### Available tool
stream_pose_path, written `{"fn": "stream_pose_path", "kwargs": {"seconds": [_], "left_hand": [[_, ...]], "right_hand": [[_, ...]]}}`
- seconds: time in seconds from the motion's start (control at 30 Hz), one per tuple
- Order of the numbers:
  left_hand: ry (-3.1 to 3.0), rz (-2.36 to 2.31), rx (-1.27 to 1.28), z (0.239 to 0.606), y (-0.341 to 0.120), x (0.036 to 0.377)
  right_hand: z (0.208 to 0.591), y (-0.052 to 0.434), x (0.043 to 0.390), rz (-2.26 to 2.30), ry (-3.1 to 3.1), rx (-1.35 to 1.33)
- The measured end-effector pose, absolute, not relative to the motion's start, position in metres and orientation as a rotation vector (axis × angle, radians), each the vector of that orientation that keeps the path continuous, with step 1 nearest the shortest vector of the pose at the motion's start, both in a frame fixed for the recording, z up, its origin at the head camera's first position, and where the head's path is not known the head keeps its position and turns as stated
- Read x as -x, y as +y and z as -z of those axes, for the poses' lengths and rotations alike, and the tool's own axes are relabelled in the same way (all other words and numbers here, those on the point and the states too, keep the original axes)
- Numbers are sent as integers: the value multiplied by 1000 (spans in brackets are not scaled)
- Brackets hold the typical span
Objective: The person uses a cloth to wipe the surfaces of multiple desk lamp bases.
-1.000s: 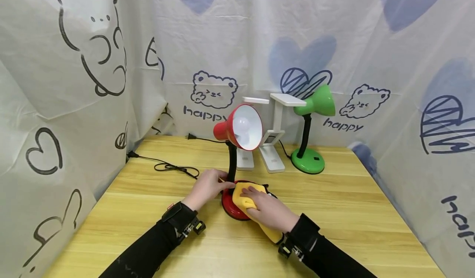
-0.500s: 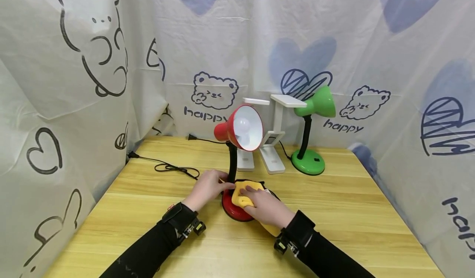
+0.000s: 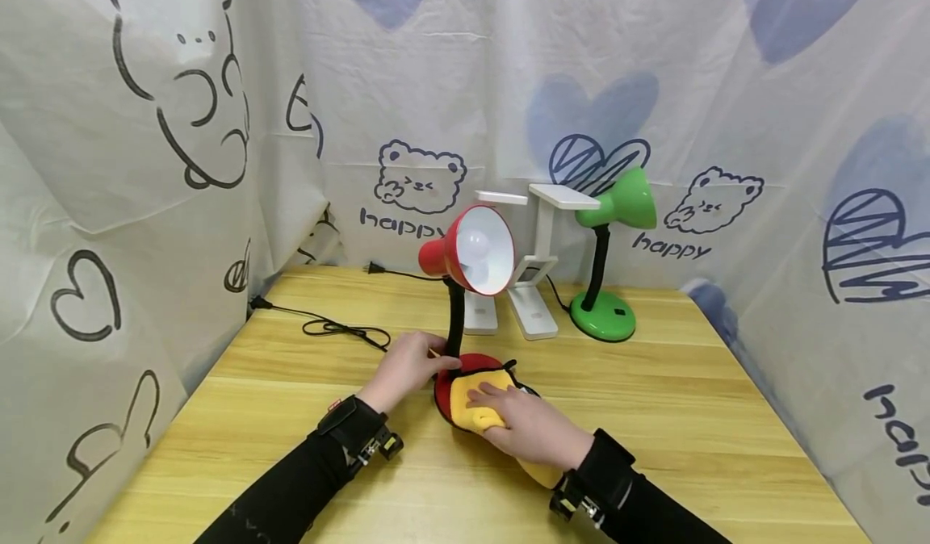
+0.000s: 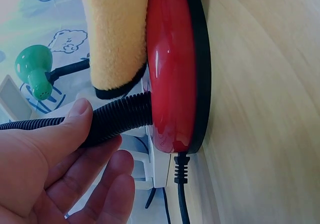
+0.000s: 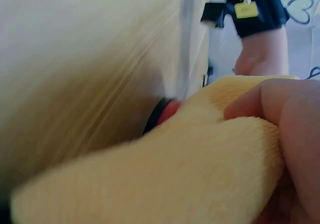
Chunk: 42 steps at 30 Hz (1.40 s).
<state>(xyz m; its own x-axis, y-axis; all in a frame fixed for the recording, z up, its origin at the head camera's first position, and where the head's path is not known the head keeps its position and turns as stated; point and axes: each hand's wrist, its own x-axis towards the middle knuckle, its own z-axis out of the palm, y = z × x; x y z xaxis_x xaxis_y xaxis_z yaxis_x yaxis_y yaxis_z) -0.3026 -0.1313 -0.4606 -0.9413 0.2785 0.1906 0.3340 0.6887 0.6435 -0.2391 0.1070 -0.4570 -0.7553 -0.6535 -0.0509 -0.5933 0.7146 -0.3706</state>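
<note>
A red desk lamp [image 3: 449, 249] stands upright on the table, its white-lined shade tilted toward the right. My left hand [image 3: 408, 365] holds the lamp's black ribbed neck [image 4: 117, 119] low down, thumb on one side and fingers on the other. Over the front right of the round red base [image 4: 172, 73] lies a yellow cloth [image 3: 468, 399] with black edging. Gripping that cloth, my right hand [image 3: 536, 424] presses it against the base. In the right wrist view, the cloth [image 5: 165, 169] bunches under the fingers and hides most of the base.
Behind the red lamp stand two white folding lamps [image 3: 533, 314]. A green desk lamp [image 3: 610, 316] is at the back right. One black power cord [image 3: 330, 324] lies coiled at the left; a plug [image 3: 375, 268] sits near the back edge. Printed curtains surround the wooden table [image 3: 690, 423].
My right hand and the cloth first slid slightly left, then moved toward the front right, uncovering the back of the red base. The left hand has kept its hold on the neck.
</note>
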Motion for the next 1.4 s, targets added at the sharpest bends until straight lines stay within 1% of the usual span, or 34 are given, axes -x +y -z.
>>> {"fn": "stream_pose_path", "kwargs": {"seconds": [0.2, 0.53, 0.7, 0.87, 0.97, 1.17, 1.4], "left_hand": [[-2810, 1095, 514, 462, -131, 304], [-2786, 1117, 524, 463, -132, 305], [-2779, 1140, 516, 466, -131, 307], [-2777, 1158, 528, 467, -132, 308], [-2774, 1175, 529, 466, -133, 307], [-2774, 1218, 535, 465, -133, 307], [-2801, 1240, 531, 466, -132, 307]], "right_hand": [[464, 112, 262, 632, 2780, 862], [461, 93, 313, 749, 2719, 778], [459, 90, 336, 941, 2594, 693], [461, 87, 352, 1202, 2347, 549], [462, 83, 362, 1304, 2225, 512], [460, 81, 367, 1329, 2150, 467], [460, 98, 350, 1363, 2225, 433]]}}
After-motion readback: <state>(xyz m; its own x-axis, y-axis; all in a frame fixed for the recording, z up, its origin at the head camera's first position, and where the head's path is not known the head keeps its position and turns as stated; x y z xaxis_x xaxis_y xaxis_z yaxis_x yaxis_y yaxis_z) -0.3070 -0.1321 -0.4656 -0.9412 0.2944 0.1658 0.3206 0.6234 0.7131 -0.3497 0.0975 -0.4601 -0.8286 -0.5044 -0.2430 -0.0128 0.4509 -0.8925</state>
